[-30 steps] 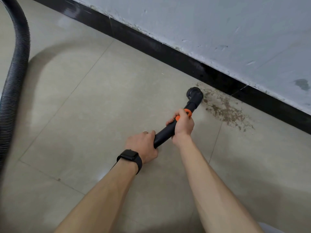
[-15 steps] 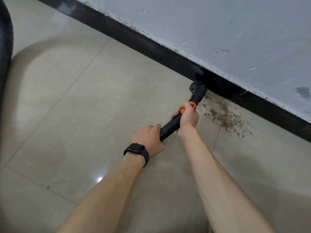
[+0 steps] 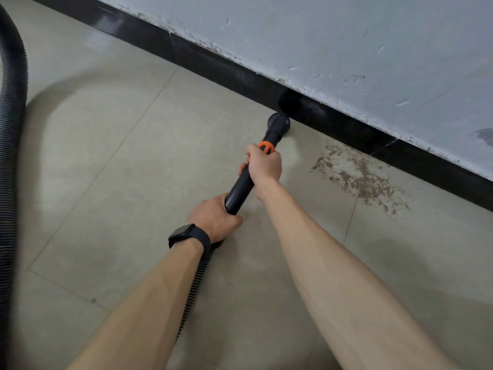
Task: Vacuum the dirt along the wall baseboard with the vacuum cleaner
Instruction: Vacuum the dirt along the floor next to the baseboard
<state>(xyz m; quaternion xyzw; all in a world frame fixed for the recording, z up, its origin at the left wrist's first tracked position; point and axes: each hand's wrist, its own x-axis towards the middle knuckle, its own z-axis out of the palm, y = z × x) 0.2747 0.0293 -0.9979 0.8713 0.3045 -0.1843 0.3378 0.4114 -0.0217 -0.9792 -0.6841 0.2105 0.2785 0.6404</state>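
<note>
A smooth black vacuum wand [image 3: 240, 188] with an orange collar [image 3: 266, 148] ends in a round, dome-shaped nozzle [image 3: 278, 124] set on the floor at the foot of the glossy black baseboard [image 3: 213, 65], which mirrors it as a dark blot. The right hand [image 3: 264, 166] wraps the tube just behind the collar. The left hand [image 3: 213, 217], with a dark smartwatch [image 3: 186, 235] on its wrist, curls round the tube's rear end, covering the joint to the ribbed hose [image 3: 196, 284]. The hose passes under that forearm, and a thicker loop is cut off at the left edge. The brown, grainy dirt patch [image 3: 357, 177] lies on the matte beige tiles [image 3: 106, 156] right of the nozzle, below the chipped grey wall [image 3: 346, 36]. Half a second ago the nozzle touched the patch's left edge; now bare, smeared tile separates them.
</note>
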